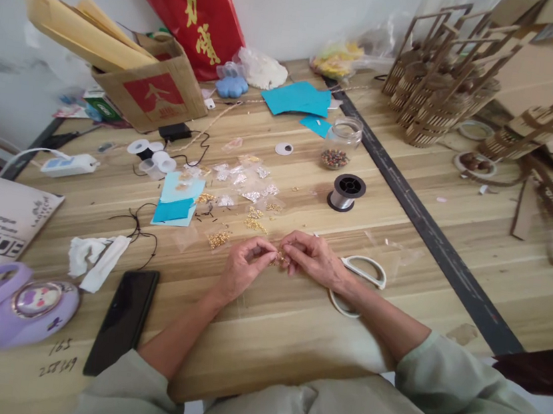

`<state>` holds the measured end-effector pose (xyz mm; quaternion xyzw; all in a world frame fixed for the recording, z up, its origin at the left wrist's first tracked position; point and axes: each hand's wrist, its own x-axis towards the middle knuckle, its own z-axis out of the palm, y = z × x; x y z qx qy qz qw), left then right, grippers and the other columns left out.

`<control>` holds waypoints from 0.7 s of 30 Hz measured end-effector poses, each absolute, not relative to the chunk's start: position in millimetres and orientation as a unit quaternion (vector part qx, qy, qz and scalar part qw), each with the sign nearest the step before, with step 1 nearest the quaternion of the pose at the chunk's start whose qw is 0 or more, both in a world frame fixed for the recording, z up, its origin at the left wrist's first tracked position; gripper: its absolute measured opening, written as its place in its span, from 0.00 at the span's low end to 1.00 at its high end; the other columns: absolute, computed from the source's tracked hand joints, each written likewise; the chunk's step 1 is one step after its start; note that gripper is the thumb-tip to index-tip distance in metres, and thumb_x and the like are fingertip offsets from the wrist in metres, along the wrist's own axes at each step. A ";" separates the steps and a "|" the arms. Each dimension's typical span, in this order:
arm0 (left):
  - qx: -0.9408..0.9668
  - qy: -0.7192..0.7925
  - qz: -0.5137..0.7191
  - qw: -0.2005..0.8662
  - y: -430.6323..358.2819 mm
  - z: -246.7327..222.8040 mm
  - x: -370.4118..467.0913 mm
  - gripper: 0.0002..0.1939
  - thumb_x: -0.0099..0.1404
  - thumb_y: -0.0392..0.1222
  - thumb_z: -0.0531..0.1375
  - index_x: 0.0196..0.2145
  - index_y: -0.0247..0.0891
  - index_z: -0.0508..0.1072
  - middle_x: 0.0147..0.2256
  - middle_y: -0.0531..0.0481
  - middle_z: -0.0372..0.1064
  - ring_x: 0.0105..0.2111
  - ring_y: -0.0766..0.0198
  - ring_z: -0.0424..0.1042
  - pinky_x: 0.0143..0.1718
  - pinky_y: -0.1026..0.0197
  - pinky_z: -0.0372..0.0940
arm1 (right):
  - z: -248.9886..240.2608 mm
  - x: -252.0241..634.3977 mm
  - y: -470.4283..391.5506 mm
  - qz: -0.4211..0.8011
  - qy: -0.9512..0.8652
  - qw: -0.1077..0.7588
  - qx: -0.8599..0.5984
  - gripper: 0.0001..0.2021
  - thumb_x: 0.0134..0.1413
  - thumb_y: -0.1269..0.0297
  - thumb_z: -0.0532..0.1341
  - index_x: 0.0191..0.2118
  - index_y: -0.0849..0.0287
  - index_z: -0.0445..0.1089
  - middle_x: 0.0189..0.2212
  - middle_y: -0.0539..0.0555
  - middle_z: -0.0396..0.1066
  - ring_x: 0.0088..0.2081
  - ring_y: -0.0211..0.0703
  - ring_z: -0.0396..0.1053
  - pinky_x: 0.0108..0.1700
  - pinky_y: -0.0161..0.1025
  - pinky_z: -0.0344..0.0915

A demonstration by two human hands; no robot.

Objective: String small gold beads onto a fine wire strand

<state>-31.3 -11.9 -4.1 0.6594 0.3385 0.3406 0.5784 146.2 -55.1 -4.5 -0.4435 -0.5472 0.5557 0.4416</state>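
Note:
My left hand (247,267) and my right hand (311,258) meet over the wooden table, fingertips pinched close together. Between them is a small gold-coloured piece (279,258), too small to make out fully; both hands seem to hold it. Just beyond my left hand lies a little pile of gold beads (219,239). More gold pieces (254,221) are scattered past my fingertips. White-handled scissors (366,272) lie partly under my right forearm. A spool of clear thread (347,193) stands farther back, near a glass jar of coloured beads (336,154).
A black phone (122,322) and a purple object (16,309) lie at the left. Blue sheets (297,99) are at the back. Small bamboo baskets (429,111) stand back right, beyond a black strip (408,203). A paper bag (154,94) holds envelopes.

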 end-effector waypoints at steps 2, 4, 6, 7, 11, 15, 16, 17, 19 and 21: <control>0.645 0.337 0.321 0.607 -11.2 -2.8 -31.6 0.07 0.58 0.42 0.62 0.29 0.34 0.70 0.26 0.51 0.70 0.27 0.67 0.70 0.32 0.64 0.66 | -4.8 145.7 -55.4 0.559 -0.545 0.441 -0.443 0.12 0.58 0.56 0.56 0.38 0.62 0.66 0.24 0.52 0.72 0.22 0.35 0.70 0.26 0.33 0.69; 0.630 0.331 0.306 0.632 -10.3 -2.1 -32.1 0.08 0.58 0.43 0.62 0.29 0.34 0.70 0.25 0.51 0.70 0.27 0.66 0.70 0.32 0.63 0.66 | -4.5 145.2 -55.6 0.564 -0.545 0.436 -0.442 0.13 0.58 0.56 0.56 0.38 0.62 0.66 0.24 0.53 0.72 0.23 0.35 0.70 0.26 0.33 0.69; 0.618 0.330 0.298 0.648 -9.3 -2.8 -32.8 0.09 0.58 0.44 0.62 0.29 0.34 0.70 0.25 0.51 0.71 0.27 0.66 0.71 0.33 0.63 0.66 | -3.7 145.0 -55.8 0.561 -0.550 0.431 -0.444 0.13 0.58 0.55 0.56 0.37 0.62 0.67 0.25 0.53 0.73 0.22 0.35 0.70 0.25 0.32 0.68; 0.613 0.332 0.297 0.653 -8.8 -3.6 -33.2 0.09 0.58 0.44 0.62 0.29 0.34 0.70 0.25 0.51 0.71 0.27 0.66 0.71 0.33 0.63 0.66 | -3.3 145.0 -55.8 0.556 -0.555 0.428 -0.446 0.13 0.58 0.56 0.56 0.37 0.62 0.67 0.25 0.53 0.73 0.22 0.34 0.69 0.25 0.31 0.68; 0.591 0.329 0.294 0.675 -6.9 -7.9 -33.8 0.09 0.58 0.44 0.62 0.29 0.34 0.70 0.26 0.50 0.71 0.27 0.66 0.71 0.33 0.63 0.66 | -3.6 146.0 -55.8 0.531 -0.572 0.418 -0.464 0.13 0.59 0.57 0.55 0.42 0.62 0.66 0.24 0.52 0.73 0.21 0.34 0.69 0.24 0.30 0.65; 0.567 0.322 0.299 0.697 -5.4 -11.4 -33.9 0.08 0.57 0.42 0.62 0.30 0.34 0.71 0.26 0.50 0.72 0.27 0.65 0.71 0.33 0.62 0.66 | -3.8 146.9 -55.9 0.507 -0.588 0.412 -0.477 0.14 0.59 0.58 0.55 0.47 0.61 0.63 0.23 0.50 0.71 0.21 0.34 0.68 0.25 0.30 0.64; 0.565 0.325 0.303 0.695 -5.0 -12.1 -33.9 0.08 0.57 0.42 0.63 0.30 0.34 0.71 0.26 0.50 0.72 0.27 0.66 0.71 0.33 0.62 0.66 | -3.3 146.9 -56.1 0.500 -0.593 0.412 -0.479 0.15 0.60 0.58 0.54 0.47 0.61 0.62 0.22 0.49 0.70 0.21 0.34 0.68 0.25 0.30 0.64; 0.566 0.328 0.308 0.691 -4.6 -12.8 -34.0 0.08 0.57 0.42 0.63 0.29 0.34 0.71 0.26 0.50 0.72 0.26 0.66 0.71 0.33 0.62 0.66 | -2.7 146.8 -56.3 0.491 -0.598 0.412 -0.481 0.15 0.60 0.58 0.54 0.48 0.61 0.62 0.21 0.48 0.70 0.20 0.34 0.67 0.25 0.30 0.63; 0.574 0.336 0.316 0.677 -3.9 -14.1 -34.1 0.07 0.56 0.41 0.63 0.29 0.34 0.72 0.27 0.50 0.72 0.26 0.67 0.70 0.32 0.63 0.65 | -1.7 146.4 -56.7 0.479 -0.609 0.410 -0.481 0.15 0.60 0.57 0.54 0.48 0.61 0.61 0.21 0.48 0.69 0.20 0.34 0.66 0.25 0.30 0.62; 0.582 0.343 0.318 0.665 -3.4 -14.9 -34.3 0.07 0.56 0.41 0.63 0.29 0.34 0.72 0.26 0.50 0.72 0.25 0.67 0.69 0.32 0.63 0.65 | -1.4 145.9 -57.2 0.468 -0.622 0.404 -0.480 0.16 0.59 0.57 0.55 0.48 0.61 0.61 0.22 0.49 0.69 0.21 0.34 0.65 0.25 0.31 0.61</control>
